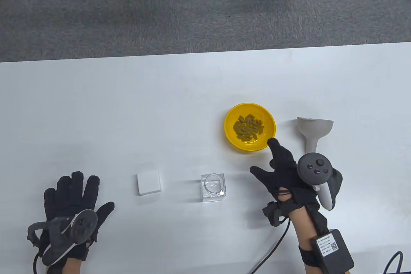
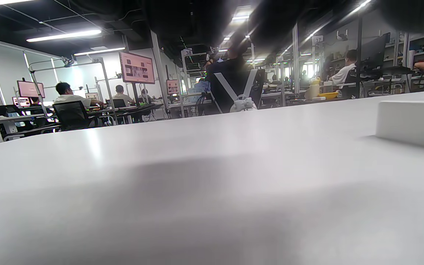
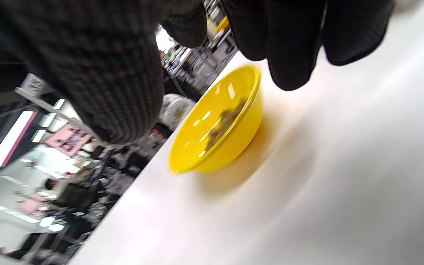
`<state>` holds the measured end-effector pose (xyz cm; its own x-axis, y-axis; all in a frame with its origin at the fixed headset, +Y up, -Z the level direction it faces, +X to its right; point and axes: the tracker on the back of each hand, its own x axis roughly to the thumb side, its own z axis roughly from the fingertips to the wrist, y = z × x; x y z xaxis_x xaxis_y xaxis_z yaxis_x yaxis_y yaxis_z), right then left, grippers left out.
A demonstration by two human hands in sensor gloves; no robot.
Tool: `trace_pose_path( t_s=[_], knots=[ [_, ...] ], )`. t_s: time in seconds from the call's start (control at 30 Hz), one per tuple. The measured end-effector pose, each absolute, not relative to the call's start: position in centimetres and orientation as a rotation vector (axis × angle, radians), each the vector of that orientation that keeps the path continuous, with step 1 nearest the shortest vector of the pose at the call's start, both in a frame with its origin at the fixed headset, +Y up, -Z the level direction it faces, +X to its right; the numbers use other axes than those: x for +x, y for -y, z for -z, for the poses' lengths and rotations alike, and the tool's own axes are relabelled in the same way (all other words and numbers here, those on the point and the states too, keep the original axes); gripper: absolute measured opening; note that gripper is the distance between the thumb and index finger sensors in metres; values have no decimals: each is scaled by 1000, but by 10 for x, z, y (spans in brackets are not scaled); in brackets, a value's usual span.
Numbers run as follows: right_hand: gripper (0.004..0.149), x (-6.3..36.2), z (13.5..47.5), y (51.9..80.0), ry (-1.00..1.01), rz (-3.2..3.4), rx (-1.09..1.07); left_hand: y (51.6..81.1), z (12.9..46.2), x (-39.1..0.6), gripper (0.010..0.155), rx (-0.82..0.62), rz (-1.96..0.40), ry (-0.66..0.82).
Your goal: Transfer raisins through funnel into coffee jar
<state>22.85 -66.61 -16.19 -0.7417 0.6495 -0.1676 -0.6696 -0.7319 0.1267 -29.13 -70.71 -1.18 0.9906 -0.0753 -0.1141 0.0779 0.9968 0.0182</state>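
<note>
Table view: left hand (image 1: 72, 203) flat, fingers spread, on the table (image 1: 128, 110). Right hand (image 1: 284, 171) empty, index finger extended beside the yellow bowl (image 1: 231, 126) of raisins (image 1: 248, 127); its remaining fingers lie hidden beneath the tracker (image 1: 316, 171). Funnel (image 1: 314, 131) lies on its side, stem partly occluded. Glass jar (image 1: 213, 187) stands open beside a white lid (image 1: 149, 182), apparently its own.

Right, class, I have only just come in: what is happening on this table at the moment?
A person in black sensor gloves is setting up to move raisins from a yellow plastic bowl into a clear square glass jar. The right hand hovers beside the bowl, holding nothing. The left hand rests flat on the white table. The grey funnel lies on its side, not yet on the open jar. A white square lid lies left of the jar.
</note>
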Motion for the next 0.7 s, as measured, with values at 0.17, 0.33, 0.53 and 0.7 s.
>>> trace_pose_path(
  t_s=[0.17, 0.33, 0.53, 0.7],
  knots=[
    [91, 237, 180, 644, -130, -2703, -326, 707, 14, -295, 85, 17, 52, -123],
    [89, 240, 207, 628, -80, -2991, -558, 708, 17, -299, 85, 11, 41, -133],
    [91, 250, 242, 636, -163, -3110, -778, 709, 21, -302, 85, -1, 27, -142],
    [92, 260, 258, 650, -175, -3067, -879, 709, 25, -305, 85, -6, 1, -156]
  ],
)
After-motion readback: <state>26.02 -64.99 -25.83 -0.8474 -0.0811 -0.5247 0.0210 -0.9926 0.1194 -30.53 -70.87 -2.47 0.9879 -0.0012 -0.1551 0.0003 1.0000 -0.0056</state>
